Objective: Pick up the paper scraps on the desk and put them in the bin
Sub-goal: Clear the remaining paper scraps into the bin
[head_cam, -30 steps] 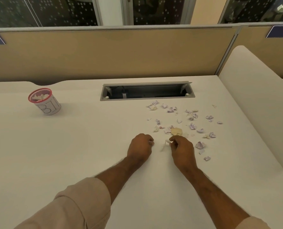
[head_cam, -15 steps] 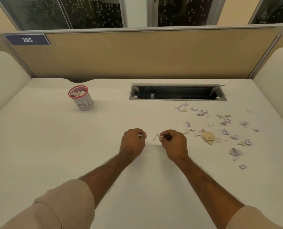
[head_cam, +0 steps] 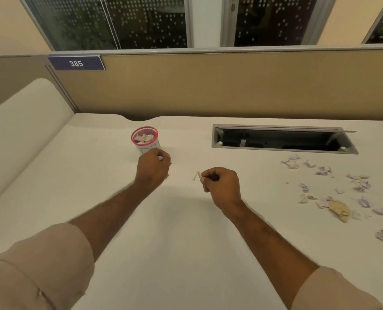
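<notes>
Sleeves, beige, rolled to the forearm, at lower left (head_cam: 38, 265) and lower right (head_cam: 333, 289).
Side panel (head_cam: 27, 113), cream, rounded top, standing along the left edge of the tabletop (head_cam: 175, 242), itself off-white.
Number plate (head_cam: 76, 63), dark blue, marked 385, fixed to the tan partition (head_cam: 231, 86) behind the tabletop; dark windows above it.
Bin (head_cam: 145, 139), small white cup with red rim, upright at rear left of the tabletop, well apart from the loose litter; holding crumpled paper inside; lettering on its wall partly hidden by the left hand.
Left hand (head_cam: 153, 170), fingers curled, just in front of the bin and overlapping its lower wall in view; pinching a small pale scrap (head_cam: 161, 158) at the fingertips; contact with the bin not determinable.
Small white paper scrap (head_cam: 196, 175), pinched at the fingertips of the right hand, projecting leftward, clear of the surface.
Right hand (head_cam: 222, 186), fingers curled around that scrap, near the tabletop centre, apart from the left hand.
Cable tray opening (head_cam: 282, 139), grey-framed, rectangular, recessed at rear right, lid raised.
Paper scraps (head_cam: 342, 193), many, lilac and white, crumpled, scattered across the right side in front of the opening.
Tan crumpled scrap (head_cam: 339, 210), larger, lying among them.
</notes>
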`<act>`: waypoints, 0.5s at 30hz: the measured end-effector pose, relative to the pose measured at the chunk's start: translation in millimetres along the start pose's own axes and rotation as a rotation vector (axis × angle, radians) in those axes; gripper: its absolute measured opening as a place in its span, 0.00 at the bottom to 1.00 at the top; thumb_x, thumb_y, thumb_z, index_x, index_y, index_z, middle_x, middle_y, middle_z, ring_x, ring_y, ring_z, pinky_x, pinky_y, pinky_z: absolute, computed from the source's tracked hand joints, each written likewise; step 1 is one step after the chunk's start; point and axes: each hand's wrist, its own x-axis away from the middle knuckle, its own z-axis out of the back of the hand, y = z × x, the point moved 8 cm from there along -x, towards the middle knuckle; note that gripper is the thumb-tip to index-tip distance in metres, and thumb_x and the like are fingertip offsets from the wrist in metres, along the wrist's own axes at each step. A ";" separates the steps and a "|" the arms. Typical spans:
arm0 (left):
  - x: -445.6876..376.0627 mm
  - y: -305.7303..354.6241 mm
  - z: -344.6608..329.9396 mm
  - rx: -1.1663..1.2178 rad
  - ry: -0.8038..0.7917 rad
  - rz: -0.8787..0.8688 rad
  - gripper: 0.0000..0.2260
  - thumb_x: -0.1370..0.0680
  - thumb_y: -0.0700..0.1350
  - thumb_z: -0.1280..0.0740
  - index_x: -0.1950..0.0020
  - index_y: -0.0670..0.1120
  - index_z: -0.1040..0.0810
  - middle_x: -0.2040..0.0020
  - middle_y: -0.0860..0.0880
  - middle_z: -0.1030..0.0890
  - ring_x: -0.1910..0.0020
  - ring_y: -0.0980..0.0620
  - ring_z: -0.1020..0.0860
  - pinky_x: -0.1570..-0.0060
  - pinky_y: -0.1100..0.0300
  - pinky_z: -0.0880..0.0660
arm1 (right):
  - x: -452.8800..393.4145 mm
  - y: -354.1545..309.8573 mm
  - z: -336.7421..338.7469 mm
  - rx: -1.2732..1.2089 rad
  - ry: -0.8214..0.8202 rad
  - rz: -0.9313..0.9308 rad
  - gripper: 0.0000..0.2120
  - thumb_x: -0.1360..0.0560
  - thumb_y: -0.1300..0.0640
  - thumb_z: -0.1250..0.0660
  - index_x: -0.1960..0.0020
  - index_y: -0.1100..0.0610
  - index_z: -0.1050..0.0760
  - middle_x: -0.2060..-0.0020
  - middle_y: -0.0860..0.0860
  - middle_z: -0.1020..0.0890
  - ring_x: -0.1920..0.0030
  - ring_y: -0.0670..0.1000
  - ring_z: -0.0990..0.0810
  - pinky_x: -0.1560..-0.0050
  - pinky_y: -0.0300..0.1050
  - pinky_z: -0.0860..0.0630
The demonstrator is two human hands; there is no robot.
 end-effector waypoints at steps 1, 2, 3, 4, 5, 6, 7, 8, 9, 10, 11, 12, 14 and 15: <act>-12.6 -3.1 9.5 -0.026 0.016 0.000 0.08 0.23 0.43 0.38 0.60 0.45 0.22 0.71 0.54 0.20 0.77 0.59 0.22 0.74 0.74 0.31 | -4.4 -2.7 -7.3 0.001 0.000 0.001 0.03 0.28 0.66 0.30 0.56 0.61 0.18 0.66 0.55 0.17 0.69 0.50 0.22 0.58 0.49 0.19; -24.9 -5.3 18.4 -0.053 0.034 0.000 0.10 0.23 0.44 0.39 0.62 0.47 0.22 0.75 0.54 0.22 0.76 0.59 0.22 0.72 0.73 0.29 | -8.9 -3.9 -14.1 0.003 0.001 0.001 0.03 0.28 0.66 0.29 0.56 0.61 0.18 0.66 0.55 0.17 0.69 0.50 0.22 0.58 0.49 0.19; -38.1 -8.0 26.7 -0.080 0.053 0.001 0.12 0.24 0.45 0.40 0.64 0.47 0.22 0.76 0.54 0.22 0.74 0.58 0.22 0.68 0.68 0.26 | -13.1 -3.1 -20.4 0.009 0.000 -0.001 0.03 0.28 0.66 0.29 0.56 0.60 0.18 0.66 0.54 0.17 0.69 0.50 0.22 0.58 0.49 0.19; -51.3 -10.7 34.0 -0.103 0.069 0.002 0.13 0.23 0.47 0.40 0.65 0.46 0.22 0.74 0.53 0.21 0.70 0.55 0.21 0.63 0.62 0.25 | -16.8 -0.7 -26.2 0.021 -0.001 -0.005 0.03 0.28 0.66 0.29 0.56 0.60 0.18 0.66 0.54 0.17 0.68 0.50 0.21 0.58 0.48 0.19; -64.8 -13.9 40.1 -0.111 0.079 0.011 0.14 0.23 0.48 0.40 0.65 0.45 0.21 0.71 0.50 0.20 0.67 0.51 0.21 0.62 0.59 0.26 | -20.2 3.1 -31.6 0.043 0.000 -0.009 0.03 0.28 0.66 0.29 0.56 0.60 0.18 0.66 0.53 0.17 0.68 0.49 0.21 0.57 0.48 0.19; -77.1 -16.7 45.1 -0.105 0.086 0.029 0.14 0.24 0.49 0.40 0.65 0.44 0.21 0.69 0.49 0.20 0.66 0.49 0.22 0.62 0.57 0.27 | -22.9 8.1 -35.7 0.079 0.002 -0.008 0.03 0.28 0.65 0.29 0.56 0.59 0.18 0.64 0.53 0.17 0.66 0.49 0.21 0.56 0.47 0.19; -88.4 -19.5 49.1 -0.096 0.090 0.050 0.15 0.26 0.50 0.40 0.66 0.43 0.22 0.70 0.48 0.20 0.67 0.49 0.23 0.64 0.56 0.27 | -25.3 13.4 -39.3 0.127 0.007 0.001 0.04 0.28 0.65 0.30 0.56 0.59 0.18 0.63 0.52 0.16 0.64 0.49 0.20 0.54 0.45 0.19; -99.0 -21.8 52.0 -0.091 0.094 0.064 0.15 0.28 0.50 0.41 0.68 0.42 0.23 0.72 0.49 0.21 0.68 0.50 0.24 0.66 0.56 0.27 | -27.0 18.9 -42.1 0.183 0.014 0.016 0.04 0.27 0.65 0.30 0.55 0.59 0.18 0.61 0.52 0.16 0.62 0.49 0.20 0.53 0.43 0.20; -109.1 -24.1 53.8 -0.090 0.098 0.075 0.15 0.29 0.49 0.42 0.68 0.41 0.24 0.72 0.49 0.22 0.68 0.49 0.26 0.68 0.57 0.29 | -27.9 24.4 -44.9 0.240 0.021 0.033 0.05 0.27 0.65 0.31 0.55 0.59 0.18 0.59 0.52 0.16 0.60 0.48 0.20 0.52 0.41 0.21; -118.9 -26.6 54.4 -0.091 0.098 0.085 0.14 0.29 0.48 0.42 0.67 0.40 0.25 0.70 0.48 0.23 0.67 0.48 0.27 0.70 0.57 0.32 | -28.3 29.7 -47.6 0.292 0.026 0.049 0.05 0.26 0.66 0.32 0.54 0.59 0.18 0.58 0.51 0.16 0.58 0.48 0.20 0.51 0.40 0.22; -128.4 -29.8 54.0 -0.098 0.093 0.094 0.12 0.28 0.47 0.41 0.64 0.40 0.25 0.66 0.48 0.23 0.64 0.48 0.27 0.68 0.57 0.33 | -28.1 34.8 -50.7 0.333 0.027 0.061 0.06 0.26 0.66 0.33 0.54 0.59 0.18 0.57 0.51 0.16 0.57 0.48 0.20 0.50 0.40 0.23; -136.9 -32.1 52.6 -0.111 0.087 0.095 0.10 0.27 0.46 0.41 0.61 0.41 0.25 0.63 0.48 0.23 0.62 0.48 0.27 0.66 0.58 0.33 | -28.1 39.1 -54.1 0.364 0.025 0.071 0.06 0.26 0.66 0.33 0.54 0.59 0.18 0.56 0.50 0.16 0.56 0.48 0.20 0.50 0.39 0.24; -152.2 -35.4 46.7 -0.149 0.062 0.063 0.08 0.25 0.44 0.41 0.54 0.41 0.25 0.56 0.46 0.22 0.57 0.47 0.26 0.59 0.57 0.29 | -29.0 44.5 -60.4 0.403 0.016 0.092 0.07 0.25 0.66 0.34 0.54 0.58 0.19 0.55 0.49 0.17 0.55 0.46 0.21 0.50 0.36 0.25; -158.3 -35.9 42.3 -0.176 0.046 0.033 0.09 0.24 0.43 0.41 0.52 0.40 0.25 0.53 0.45 0.22 0.55 0.46 0.25 0.57 0.55 0.28 | -30.4 45.9 -63.0 0.414 0.013 0.103 0.06 0.25 0.65 0.34 0.54 0.58 0.19 0.55 0.48 0.17 0.55 0.45 0.21 0.51 0.35 0.26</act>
